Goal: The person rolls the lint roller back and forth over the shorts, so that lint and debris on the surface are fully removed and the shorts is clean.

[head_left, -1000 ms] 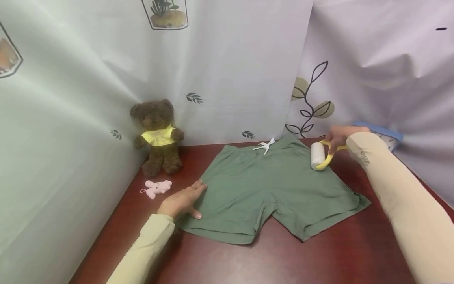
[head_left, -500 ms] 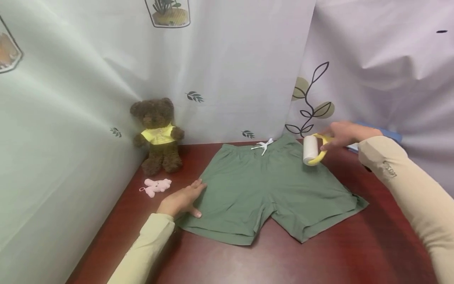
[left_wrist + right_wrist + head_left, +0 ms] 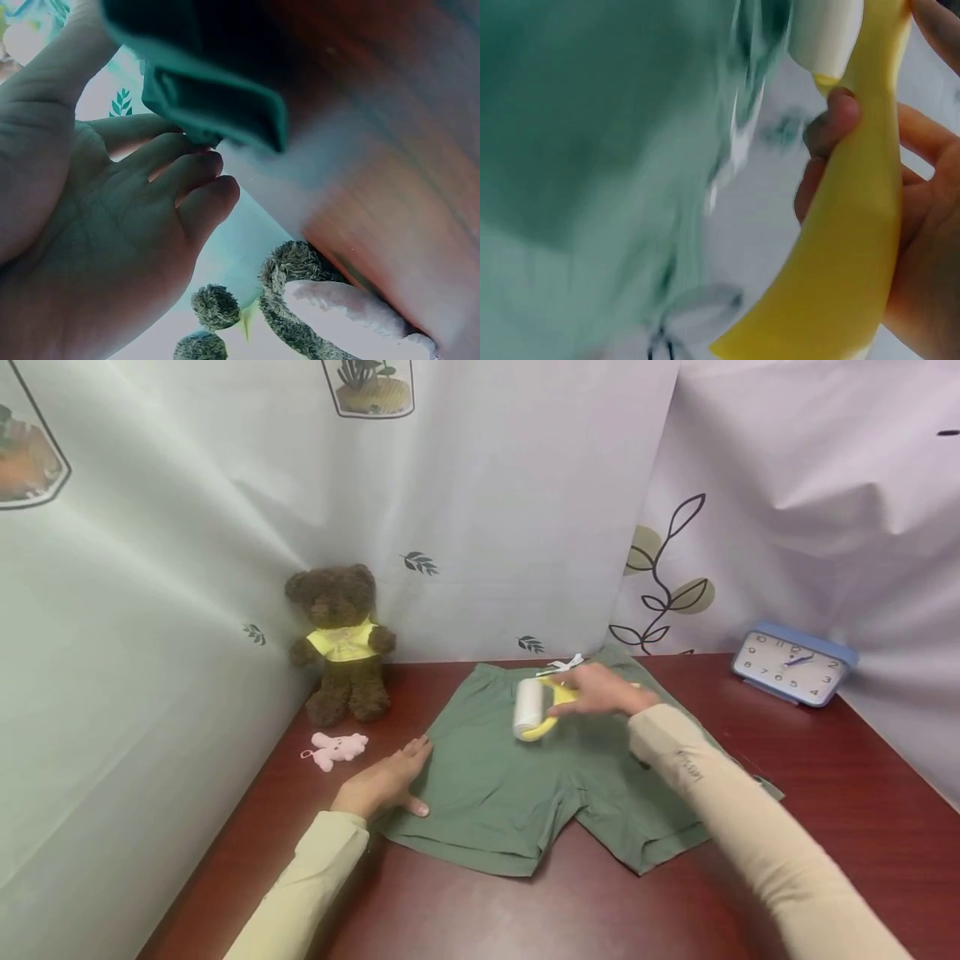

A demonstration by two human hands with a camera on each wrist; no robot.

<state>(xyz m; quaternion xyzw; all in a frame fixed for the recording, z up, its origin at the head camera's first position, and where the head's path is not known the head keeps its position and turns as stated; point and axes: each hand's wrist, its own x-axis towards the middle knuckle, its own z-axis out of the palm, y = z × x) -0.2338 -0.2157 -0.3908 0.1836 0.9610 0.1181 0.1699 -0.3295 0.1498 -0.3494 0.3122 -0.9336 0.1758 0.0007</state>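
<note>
Green thin-cloth shorts lie spread across the frame's centre, apparently light, soft and easily rucked, best held by waistband or hem. Left of them, a fuzzy brown teddy bear in a yellow top sits above a small pink plush toy. Lower left, the left hand, fingers extended and gripping nothing, rests at the shorts' edge. Near centre, a white cylindrical roller, probably light and stiff, is over the cloth, contact unclear; the right hand curls round its smooth yellow handle, the natural hold. At right, a blue-framed clock stands.
</note>
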